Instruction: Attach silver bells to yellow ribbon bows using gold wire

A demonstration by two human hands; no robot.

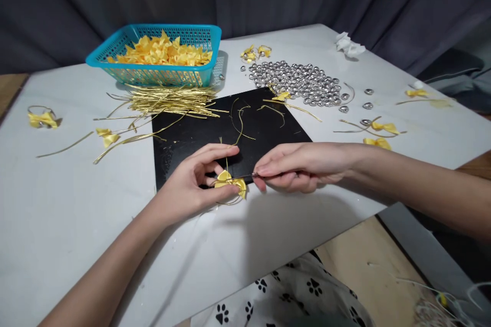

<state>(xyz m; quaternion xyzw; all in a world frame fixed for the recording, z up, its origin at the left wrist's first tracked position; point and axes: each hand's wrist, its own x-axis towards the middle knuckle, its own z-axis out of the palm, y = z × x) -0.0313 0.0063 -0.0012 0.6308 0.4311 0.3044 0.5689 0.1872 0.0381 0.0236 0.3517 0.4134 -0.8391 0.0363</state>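
My left hand [199, 176] is closed around a yellow ribbon bow [240, 186], gripping it with the thumb in front. Gold wire [227, 161] rises from this bow, and a loop of it curves below. My right hand [286, 167] is wrapped round a thin dark metal tool [249, 177] whose slender end reaches left across the bow. Most of the tool is hidden by the fingers, so its exact kind does not show. Both hands are above the near edge of a black mat [184, 148], where loose bits of gold wire [241, 122] lie.
A blue basket [153, 69] of yellow bows stands at the back left, with a pile of gold wires [169, 99] before it. Silver beads [299, 79] are heaped behind the mat. Wired bows [43, 118] lie at both sides; crumpled white tissue [349, 46] sits far right.
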